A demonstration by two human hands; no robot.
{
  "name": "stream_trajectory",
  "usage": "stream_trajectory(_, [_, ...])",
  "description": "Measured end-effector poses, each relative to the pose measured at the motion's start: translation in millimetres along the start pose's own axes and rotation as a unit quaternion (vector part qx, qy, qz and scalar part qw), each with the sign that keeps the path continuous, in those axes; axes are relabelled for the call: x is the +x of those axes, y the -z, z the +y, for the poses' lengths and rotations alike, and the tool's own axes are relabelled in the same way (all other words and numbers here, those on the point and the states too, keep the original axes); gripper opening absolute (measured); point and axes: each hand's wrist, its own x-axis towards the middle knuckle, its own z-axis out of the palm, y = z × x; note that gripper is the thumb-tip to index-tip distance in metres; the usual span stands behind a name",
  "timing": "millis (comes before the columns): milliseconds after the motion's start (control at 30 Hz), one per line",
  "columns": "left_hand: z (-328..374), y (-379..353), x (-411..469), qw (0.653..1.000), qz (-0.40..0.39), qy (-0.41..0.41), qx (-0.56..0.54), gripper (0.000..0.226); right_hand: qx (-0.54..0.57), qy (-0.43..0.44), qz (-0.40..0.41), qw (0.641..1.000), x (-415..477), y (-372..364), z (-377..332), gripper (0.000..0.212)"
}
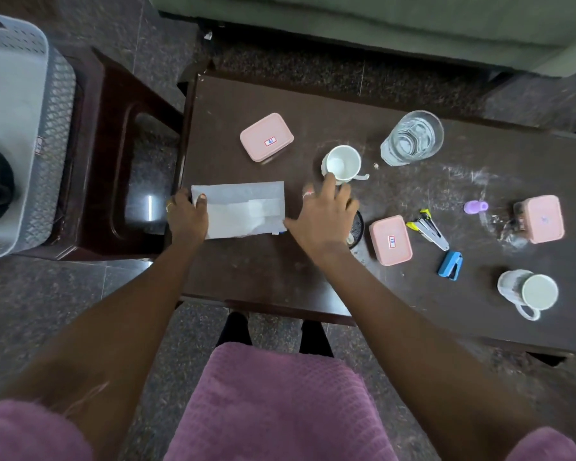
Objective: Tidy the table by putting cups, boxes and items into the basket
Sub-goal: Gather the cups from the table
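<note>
Flat white packet being taken up from the table's left end, both hands on it.

The white packet (243, 209) is pinched at its left edge by the left hand (187, 214), thumb on top; the right hand (323, 216) is spread wide at its right edge, nothing gripped. A level two-handed lift is advised, carried left to the grey basket (20, 104), which stands on a stool well apart; the white cup (341, 164) just beyond the right fingertips is best avoided.
</note>
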Motion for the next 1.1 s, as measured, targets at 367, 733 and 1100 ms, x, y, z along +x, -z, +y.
stream_trajectory(367, [117, -38, -53, 0.976, 0.059, -0.192, -0.077, 0.036, 0.042, -0.025, -0.104, 0.993, -12, 11, 45, 0.066])
stream_trajectory(733, [257, -107, -85, 0.932, -0.103, -0.322, 0.133, 0.102, 0.076, -0.068, -0.075, 0.992, 19, 85, 170, 0.075])
stream_trajectory(1100, [318, -163, -96, 0.895, -0.2, -0.353, 0.184, 0.106, 0.107, -0.093, -0.029, 0.99, 92, 64, 258, 0.096])
